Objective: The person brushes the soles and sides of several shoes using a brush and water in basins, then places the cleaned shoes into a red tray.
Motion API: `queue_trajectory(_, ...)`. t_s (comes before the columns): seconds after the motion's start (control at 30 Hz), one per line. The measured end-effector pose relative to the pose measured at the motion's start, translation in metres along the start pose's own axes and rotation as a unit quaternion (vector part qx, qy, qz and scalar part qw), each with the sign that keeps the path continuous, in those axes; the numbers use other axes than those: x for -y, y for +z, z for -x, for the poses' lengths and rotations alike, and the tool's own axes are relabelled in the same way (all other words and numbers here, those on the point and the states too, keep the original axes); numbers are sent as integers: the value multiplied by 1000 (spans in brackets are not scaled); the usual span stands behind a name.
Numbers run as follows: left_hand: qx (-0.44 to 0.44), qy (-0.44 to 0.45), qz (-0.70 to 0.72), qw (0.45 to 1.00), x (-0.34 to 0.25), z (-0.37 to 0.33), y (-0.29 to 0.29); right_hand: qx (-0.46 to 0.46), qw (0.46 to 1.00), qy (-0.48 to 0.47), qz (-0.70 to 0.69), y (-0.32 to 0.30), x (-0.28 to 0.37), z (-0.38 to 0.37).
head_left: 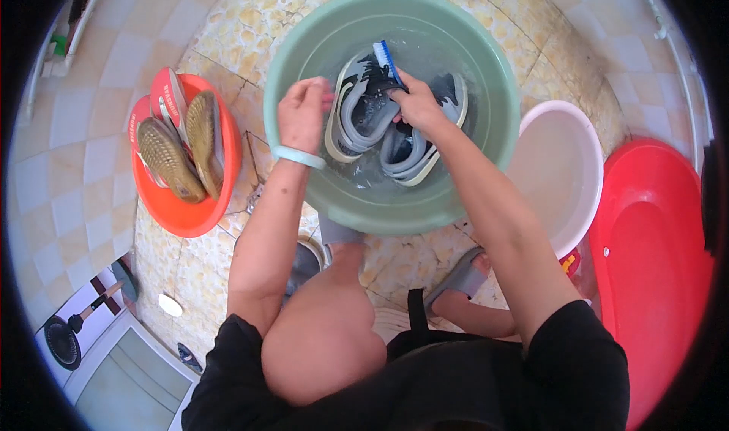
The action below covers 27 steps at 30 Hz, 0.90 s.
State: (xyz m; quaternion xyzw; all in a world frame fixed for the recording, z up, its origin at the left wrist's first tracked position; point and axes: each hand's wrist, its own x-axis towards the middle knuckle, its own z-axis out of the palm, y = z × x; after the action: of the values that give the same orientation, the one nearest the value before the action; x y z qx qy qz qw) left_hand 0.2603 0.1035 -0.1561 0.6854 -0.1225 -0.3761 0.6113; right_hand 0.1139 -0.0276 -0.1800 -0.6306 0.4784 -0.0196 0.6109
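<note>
Right hand [419, 104] has its grip round the brush [389, 63], which points away from the person, bristles facing the left shoe [363, 104] just left of it in the tub [395, 0]. Left hand [302, 113]'s by that shoe's outer edge, too blurry to tell its grip tbh.

1. Around you lies a tiled floor [228, 47], cream with a yellow, pebble-like pattern.
2. On your left rises a tiled wall [53, 180], checked in beige and bluish white.
3. On your right, a similar wall [607, 40] has a white pipe [661, 30] along it.
4. Toward your lower left stands a white-framed panel [137, 378].
5. You have bright light.
</note>
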Motion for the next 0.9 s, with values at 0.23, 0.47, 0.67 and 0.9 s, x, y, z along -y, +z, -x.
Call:
queue_trajectory(0.23, 239, -251, 343, 873, 17, 4, -6, 64, 983, -65, -159, -9, 13, 30)
queue_trajectory(0.47, 223, -250, 355, 873, 19, 8, -2, 55, 987, -120, -91, -21, 12, 29)
queue_trajectory(0.67, 200, -199, 379, 881, 16, 9, -4, -44, 980, -194, 4, -55, -7, 80)
queue_trajectory(0.9, 235, -176, 240, 925, 24, 11, -5, 149, 843, -230, 462, -32, 9, 97)
